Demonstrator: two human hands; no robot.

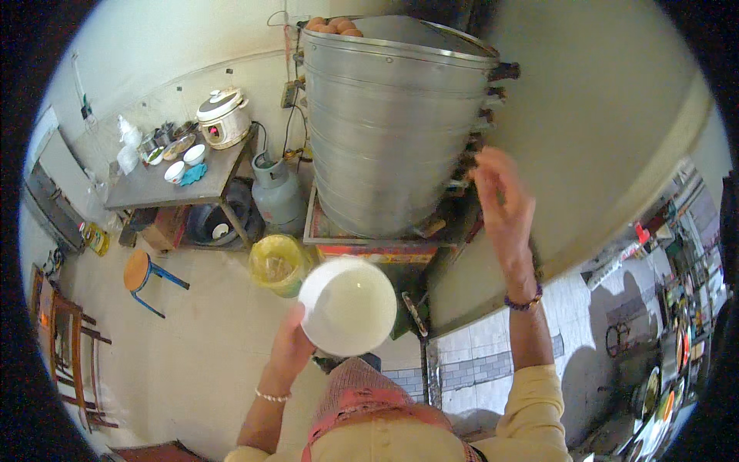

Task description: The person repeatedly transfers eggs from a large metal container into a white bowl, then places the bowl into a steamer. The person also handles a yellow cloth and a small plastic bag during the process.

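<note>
My left hand (291,341) grips the rim and side of a round white bowl (347,306), which I hold before my body. The inside of the bowl looks pale; whether it holds any liquid I cannot tell. In front of me rises a tall stack of metal steamer tiers (392,127) with dark side handles (506,71). My right hand (503,202), slightly blurred, is raised by the lower handles on the stack's right side. Its fingers are bent and apart, with nothing visible in them; contact with a handle is unclear. Several brown eggs (335,26) sit at the stack's top left.
Left of the stack stand a gas cylinder (277,190) and a bin with a yellow liner (278,264). A metal table (167,195) bears an electric cooker (223,118) and bowls (174,172). A stool (137,270) stands on the floor. A wall panel (583,144) borders the right.
</note>
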